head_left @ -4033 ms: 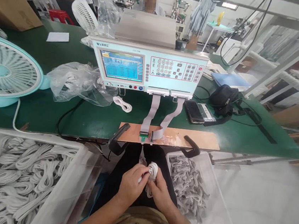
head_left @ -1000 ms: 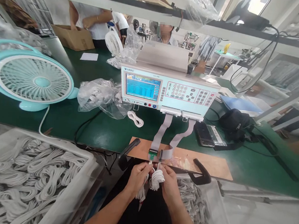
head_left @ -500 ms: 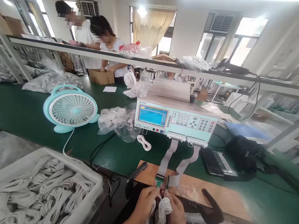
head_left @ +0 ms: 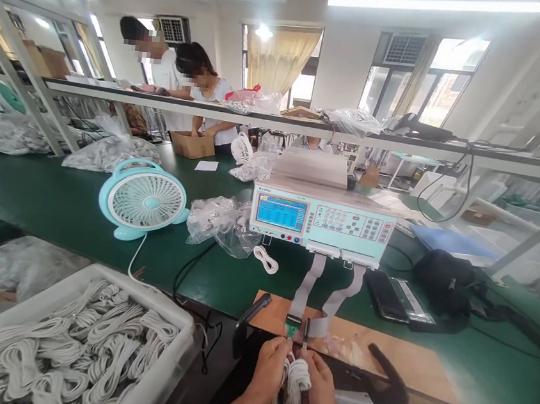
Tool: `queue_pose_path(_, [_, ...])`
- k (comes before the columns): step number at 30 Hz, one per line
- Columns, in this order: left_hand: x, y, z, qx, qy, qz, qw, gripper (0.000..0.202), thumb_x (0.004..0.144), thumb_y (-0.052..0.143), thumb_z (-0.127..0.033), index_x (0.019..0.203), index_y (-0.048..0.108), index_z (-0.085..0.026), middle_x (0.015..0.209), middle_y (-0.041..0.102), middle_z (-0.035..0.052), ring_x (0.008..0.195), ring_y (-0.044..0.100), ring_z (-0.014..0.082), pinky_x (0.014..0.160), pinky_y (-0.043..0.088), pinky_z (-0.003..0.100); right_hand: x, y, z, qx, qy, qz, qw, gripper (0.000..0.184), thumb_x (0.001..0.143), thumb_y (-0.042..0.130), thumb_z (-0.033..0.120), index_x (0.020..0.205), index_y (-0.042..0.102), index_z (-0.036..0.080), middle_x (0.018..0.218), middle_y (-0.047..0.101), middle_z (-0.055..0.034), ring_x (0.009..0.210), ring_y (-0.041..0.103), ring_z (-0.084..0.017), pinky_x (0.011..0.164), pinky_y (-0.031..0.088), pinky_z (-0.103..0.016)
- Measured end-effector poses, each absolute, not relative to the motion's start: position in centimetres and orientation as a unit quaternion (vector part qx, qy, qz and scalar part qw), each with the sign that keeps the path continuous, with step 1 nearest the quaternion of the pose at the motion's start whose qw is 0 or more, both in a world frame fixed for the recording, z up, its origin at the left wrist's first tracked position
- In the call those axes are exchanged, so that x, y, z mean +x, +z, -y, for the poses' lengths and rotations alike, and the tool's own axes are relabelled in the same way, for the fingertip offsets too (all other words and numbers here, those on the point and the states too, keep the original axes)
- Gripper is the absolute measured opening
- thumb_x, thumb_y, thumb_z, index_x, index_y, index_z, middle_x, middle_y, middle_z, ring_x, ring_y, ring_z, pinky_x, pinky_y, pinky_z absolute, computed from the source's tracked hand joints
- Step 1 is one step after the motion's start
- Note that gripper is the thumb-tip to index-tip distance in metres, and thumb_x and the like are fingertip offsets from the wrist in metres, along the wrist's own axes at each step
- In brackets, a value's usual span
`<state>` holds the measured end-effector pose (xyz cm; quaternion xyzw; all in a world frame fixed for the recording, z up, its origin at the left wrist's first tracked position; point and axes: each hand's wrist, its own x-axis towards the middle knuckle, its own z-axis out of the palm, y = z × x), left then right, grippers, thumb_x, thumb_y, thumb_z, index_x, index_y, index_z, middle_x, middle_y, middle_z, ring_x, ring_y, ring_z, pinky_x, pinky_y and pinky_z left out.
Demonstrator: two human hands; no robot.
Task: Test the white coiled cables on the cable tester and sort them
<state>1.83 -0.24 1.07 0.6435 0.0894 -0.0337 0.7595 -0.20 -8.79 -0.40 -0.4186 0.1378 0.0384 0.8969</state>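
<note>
Since four seconds ago, the left hand (head_left: 268, 370) and right hand (head_left: 322, 382) have moved forward to the front edge of the wooden board (head_left: 405, 364). Left of the fingers, a black clamp (head_left: 247, 325) bounds their room; right, farther off, a second clamp (head_left: 390, 385). Each hand's fingers pinch narrowly on the white cable bundle (head_left: 298, 377), which hangs between the palms, ends pointing forward, long axis running back from the fingertips. Fingers partly hide those ends; leftmost strands leave the frame.

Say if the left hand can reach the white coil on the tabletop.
Probably yes: the left hand holds a cable, but the gap between black clamp and ribbon cable leads to the coil.
</note>
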Motion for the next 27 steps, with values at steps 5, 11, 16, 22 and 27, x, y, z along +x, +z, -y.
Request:
queue_pose_path(5, [-0.5,1.0,0.3,0.608,-0.129,-0.068,0.78,0.03,0.073,0.056,-0.042,0.069,0.06,-0.012,0.056,0.054,0.0007,0.047,0.046,0.0101,0.045,0.034,0.021,-3.0,-0.1,12.0,-0.494,0.082,-0.121,0.857,0.03,0.069,0.07,0.043,0.061,0.056,0.018,0.054,0.049,0.0035,0.048,0.04,-0.011,0.047,0.031,-0.022])
queue_pose_path(11, [-1.4,1.0,-0.9,0.422,-0.258,-0.179,0.851,0.034,0.076,0.056,-0.048,0.069,0.053,-0.015,0.067,0.058,0.0023,0.047,0.05,0.0099,0.032,0.028,0.017,-7.4,-0.7,23.4,-0.851,0.125,-0.106,0.5,0.026,0.069,0.065,0.035,0.053,0.053,0.019,0.052,0.048,0.0009,0.052,0.045,-0.016,0.049,0.032,-0.025])
queue_pose_path(16, [-0.6,0.4,-0.4,0.319,-0.289,-0.234,0.872,0.03,0.079,0.056,-0.039,0.064,0.049,-0.015,0.054,0.047,-0.003,0.043,0.045,0.0078,0.035,0.032,0.017,-9.4,0.6,20.5,-0.845,0.125,-0.003,0.52,0.02,0.085,0.05,0.034,0.098,0.059,0.021,0.091,0.062,-0.0061,0.084,0.058,-0.021,0.073,0.047,-0.031])
queue_pose_path(22, [-0.7,0.2,-0.8,0.258,-0.33,-0.252,0.872,0.03,0.083,0.052,-0.041,0.068,0.048,-0.015,0.052,0.042,-0.0044,0.043,0.042,0.0069,0.036,0.034,0.016,-8.4,2.6,13.5,-0.847,0.037,0.281,0.451,0.029,0.09,0.043,0.015,0.116,0.053,0.022,0.099,0.057,-0.0066,0.087,0.054,-0.018,0.076,0.046,-0.031])
queue_pose_path(27, [-0.9,0.1,-1.6,0.248,-0.382,-0.256,0.852,0.027,0.084,0.052,-0.04,0.071,0.048,-0.016,0.053,0.039,-0.0052,0.043,0.042,0.0067,0.036,0.035,0.015,-7.3,3.1,13.2,-0.855,-0.014,0.417,0.308,0.026,0.09,0.043,0.012,0.112,0.055,0.018,0.104,0.059,-0.0071,0.092,0.052,-0.019,0.083,0.044,-0.032])
